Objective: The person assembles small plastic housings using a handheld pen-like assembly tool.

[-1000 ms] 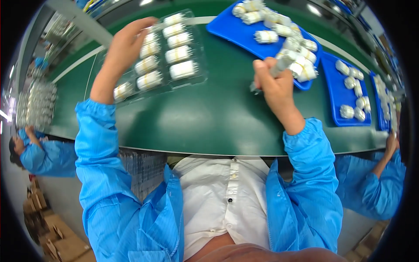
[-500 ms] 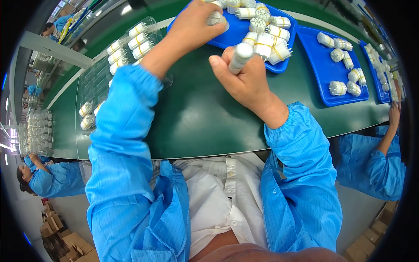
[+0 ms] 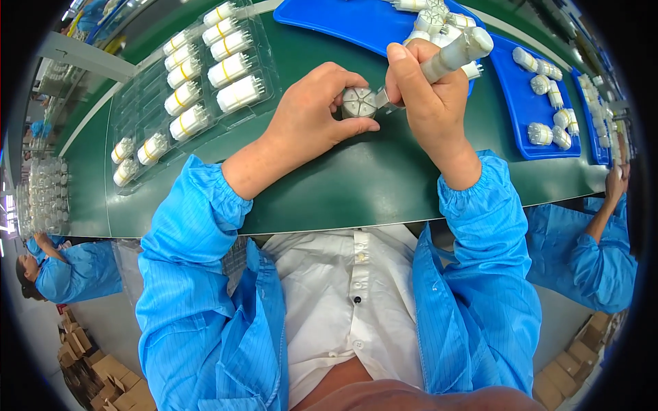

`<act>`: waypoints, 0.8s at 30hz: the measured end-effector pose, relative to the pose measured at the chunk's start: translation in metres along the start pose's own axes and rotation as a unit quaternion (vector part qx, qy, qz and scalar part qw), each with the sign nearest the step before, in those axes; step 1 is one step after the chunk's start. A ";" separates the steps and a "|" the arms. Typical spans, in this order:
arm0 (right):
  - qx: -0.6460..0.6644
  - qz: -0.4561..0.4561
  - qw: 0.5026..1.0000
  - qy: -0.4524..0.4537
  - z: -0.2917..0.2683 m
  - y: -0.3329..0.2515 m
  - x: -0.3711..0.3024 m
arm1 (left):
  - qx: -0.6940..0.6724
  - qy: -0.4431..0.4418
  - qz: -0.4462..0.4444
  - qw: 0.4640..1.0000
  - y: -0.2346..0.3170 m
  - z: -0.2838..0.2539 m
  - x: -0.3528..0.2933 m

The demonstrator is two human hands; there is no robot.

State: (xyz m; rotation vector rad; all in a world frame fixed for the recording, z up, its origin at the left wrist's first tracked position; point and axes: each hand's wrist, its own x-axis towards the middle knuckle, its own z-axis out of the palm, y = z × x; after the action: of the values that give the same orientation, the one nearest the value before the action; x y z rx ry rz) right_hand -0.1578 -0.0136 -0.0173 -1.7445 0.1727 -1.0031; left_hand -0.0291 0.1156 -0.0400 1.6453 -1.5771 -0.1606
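Observation:
My left hand [image 3: 312, 103] is closed around a white cylindrical part [image 3: 358, 102], its round end with wedge-shaped segments turned upward. In my right hand [image 3: 435, 99] is a tool with a thick, whitish handle [image 3: 458, 55], gripped in the fist. Its flat, pale tip [image 3: 382, 98] points left and reaches the edge of the part's end; whether they touch I cannot tell. Just beyond my right hand, a blue tray [image 3: 329, 19] carries several similar white cylinders [image 3: 430, 20].
On the left lies a clear plastic blister tray [image 3: 264, 82] with rows of yellow-banded white cylinders [image 3: 229, 68]. More blue trays [image 3: 524, 130] stand to the right on the green tabletop [image 3: 308, 198]. Co-workers in blue sit at both sides, one with a hand [image 3: 617, 181] at the table.
My left hand has come back from over the blue tray toward me, holding a white cylinder. My right hand has shifted right and up, and the tool's tip now meets or nears the part.

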 end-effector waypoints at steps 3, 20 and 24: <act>-0.002 0.041 0.999 0.006 0.002 -0.005 0.001 | -0.011 0.019 0.016 1.000 -0.002 0.002 -0.001; 0.073 0.084 0.994 0.023 0.002 -0.008 0.002 | 0.021 0.060 0.007 0.998 0.003 0.010 -0.008; 0.063 0.040 0.997 -0.003 -0.005 -0.005 0.004 | -0.041 0.027 -0.030 0.998 0.014 0.009 -0.012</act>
State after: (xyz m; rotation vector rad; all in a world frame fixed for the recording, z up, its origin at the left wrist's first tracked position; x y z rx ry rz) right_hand -0.1606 -0.0171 -0.0106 -1.6126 0.1704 -0.9312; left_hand -0.0477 0.1235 -0.0420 1.6213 -1.4627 -0.2085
